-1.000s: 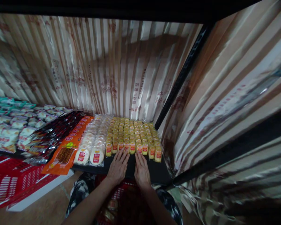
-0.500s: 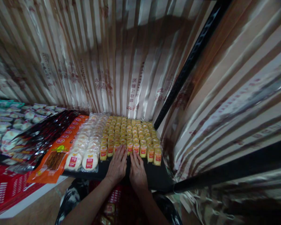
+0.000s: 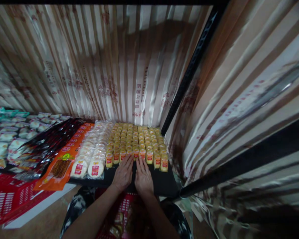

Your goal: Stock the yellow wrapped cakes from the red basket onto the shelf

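Rows of small yellow wrapped cakes point(image 3: 139, 137) with red labels stand packed together on a black shelf point(image 3: 161, 182). My left hand point(image 3: 123, 173) lies stretched out at the front row, its fingertips against the middle cakes and covering their lower parts. Beside it, my right hand point(image 3: 144, 177) is also flat with fingers extended, its tips at the neighbouring cakes. Neither hand grips anything. Left of the cakes are two columns of clear-wrapped round white crackers point(image 3: 95, 168).
An orange snack bag point(image 3: 57, 169) and dark shiny packets point(image 3: 49, 141) lie further left. A red basket point(image 3: 10, 202) is below them, and another red basket point(image 3: 126, 203) stands between my knees. A black post point(image 3: 189, 73) and striped curtain point(image 3: 129, 66) border the shelf.
The view has shifted slightly. Both hands stay at the front row, with the labels of the middle cakes showing a little more above the fingertips. More of the basket below shows.
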`<state>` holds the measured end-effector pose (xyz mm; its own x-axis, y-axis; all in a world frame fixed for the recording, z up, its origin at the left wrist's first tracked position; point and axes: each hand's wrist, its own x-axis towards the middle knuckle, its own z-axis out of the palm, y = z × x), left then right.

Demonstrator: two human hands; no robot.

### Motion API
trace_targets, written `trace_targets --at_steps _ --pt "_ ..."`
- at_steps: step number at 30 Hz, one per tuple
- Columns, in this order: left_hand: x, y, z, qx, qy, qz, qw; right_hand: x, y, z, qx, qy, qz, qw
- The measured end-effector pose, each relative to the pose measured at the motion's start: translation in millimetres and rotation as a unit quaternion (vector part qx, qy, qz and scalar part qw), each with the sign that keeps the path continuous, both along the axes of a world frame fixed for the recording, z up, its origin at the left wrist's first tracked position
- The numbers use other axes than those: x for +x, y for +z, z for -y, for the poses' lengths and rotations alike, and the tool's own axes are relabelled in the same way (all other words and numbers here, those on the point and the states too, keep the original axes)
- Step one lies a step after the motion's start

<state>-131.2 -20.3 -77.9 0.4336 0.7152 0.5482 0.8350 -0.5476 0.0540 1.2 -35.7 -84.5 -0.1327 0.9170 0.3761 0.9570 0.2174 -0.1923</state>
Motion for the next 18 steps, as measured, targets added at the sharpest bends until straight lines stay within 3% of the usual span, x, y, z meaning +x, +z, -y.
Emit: trace_targets --at_steps 6,11,18 --pt "9.8 3.0 6.2 0.006 0.015 -0.026 1.0 0.2 7.0 2.6 -0.021 0.006 -0.007 1.0" --pt "16.7 -2.2 3.1 0.02 0.011 -0.056 0.998 -1.0 17.3 4.5 -0.079 0.0 -0.013 0.997" --pt "18.7 -1.7 -6.8 -0.04 0.041 -0.069 0.996 -2.6 28.8 4.8 -0.15 -0.011 -0.016 0.989"
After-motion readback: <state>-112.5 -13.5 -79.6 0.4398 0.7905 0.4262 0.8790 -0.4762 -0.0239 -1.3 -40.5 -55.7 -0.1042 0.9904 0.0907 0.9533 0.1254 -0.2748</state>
